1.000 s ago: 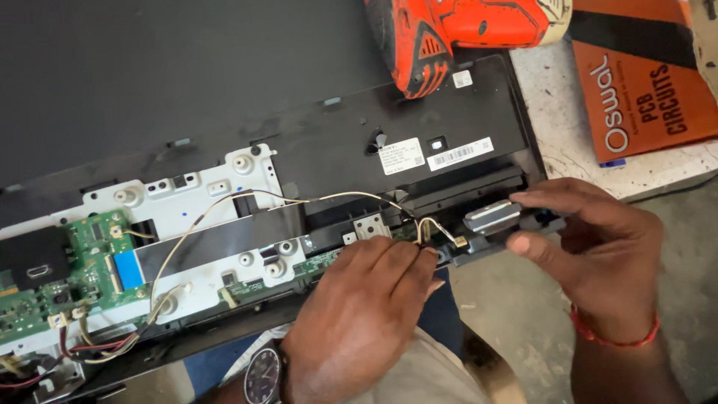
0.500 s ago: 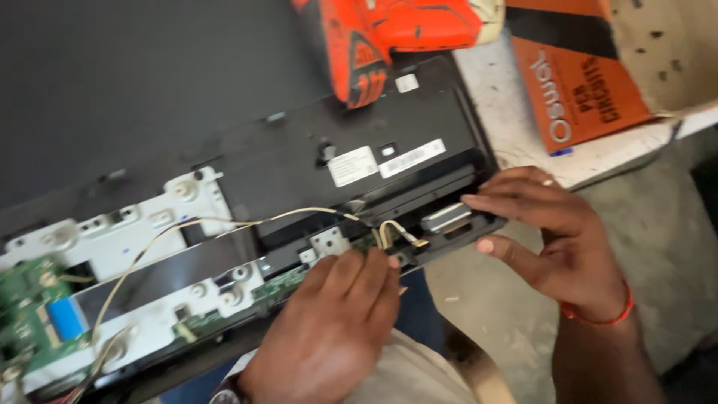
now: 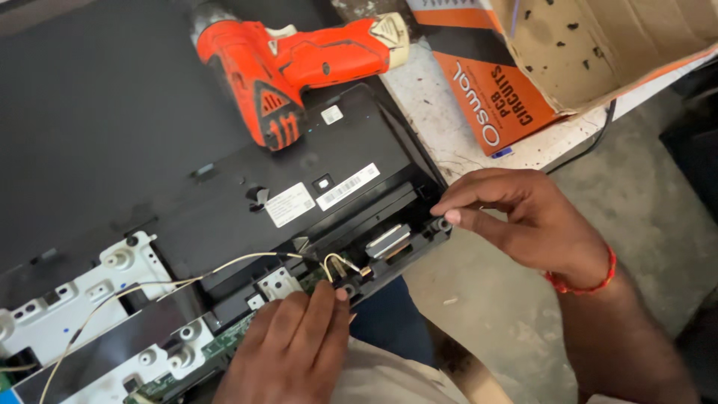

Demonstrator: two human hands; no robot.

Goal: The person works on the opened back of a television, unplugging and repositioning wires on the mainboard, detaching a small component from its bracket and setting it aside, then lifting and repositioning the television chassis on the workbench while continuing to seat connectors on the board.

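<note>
A black flat-panel display (image 3: 224, 194) lies face down with its rear cover off. My left hand (image 3: 292, 348) presses fingertips onto a small black part with thin white wires (image 3: 340, 269) at the panel's near edge. My right hand (image 3: 523, 221), with a red thread on the wrist, pinches the panel's right corner at a small round black knob (image 3: 443, 222). A silver metal block (image 3: 387, 241) sits between the two hands. White metal brackets (image 3: 112, 299) and a green circuit board (image 3: 232, 340) show at the lower left.
An orange cordless screwdriver (image 3: 299, 67) lies on the panel's back at the top. An open cardboard box (image 3: 598, 52) with an orange side stands at the upper right on a white bench (image 3: 441, 112). A grey concrete floor (image 3: 636, 224) lies to the right.
The view has swung left, pushing the circuit board out of frame. My right hand has moved from the silver block to the panel's right corner. My left hand stays on the wired part.
</note>
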